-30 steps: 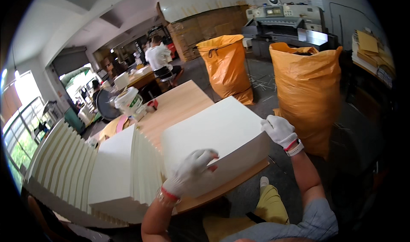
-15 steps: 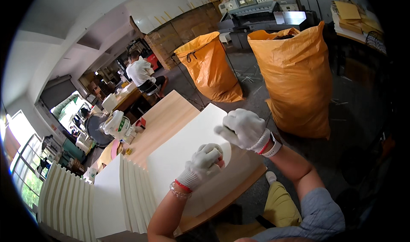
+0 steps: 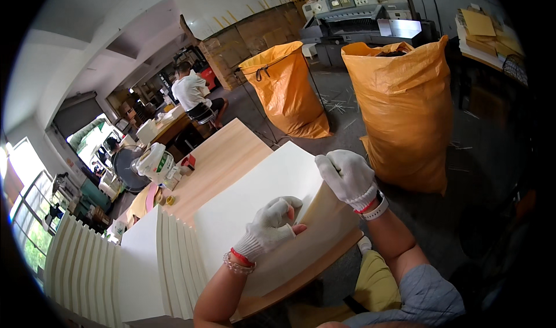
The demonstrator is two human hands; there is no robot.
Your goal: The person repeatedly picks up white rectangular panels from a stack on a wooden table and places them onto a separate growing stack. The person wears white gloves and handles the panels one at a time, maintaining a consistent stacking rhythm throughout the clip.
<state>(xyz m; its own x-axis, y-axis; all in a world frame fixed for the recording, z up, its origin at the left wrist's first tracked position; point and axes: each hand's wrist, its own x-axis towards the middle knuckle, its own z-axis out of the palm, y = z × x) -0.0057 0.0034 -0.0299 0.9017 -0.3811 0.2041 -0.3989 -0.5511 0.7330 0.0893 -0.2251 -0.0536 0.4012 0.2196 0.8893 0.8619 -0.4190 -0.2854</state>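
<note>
Likely bendy, these paper sheets [image 3: 255, 192] suit edge grips: your right hand [image 3: 347, 178] pinches at two o'clock; left hand [image 3: 269, 228] half-curled, hold unclear.

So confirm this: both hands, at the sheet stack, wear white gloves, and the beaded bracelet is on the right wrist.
Wrong wrist: the head view shows the beaded bracelet at the left hand, not the right hand. Both do wear white gloves at the sheet stack.

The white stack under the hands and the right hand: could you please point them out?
White stack under the hands [image 3: 258, 184], head view: on its top face.
Right hand [image 3: 348, 179], head view: on its back.
</note>
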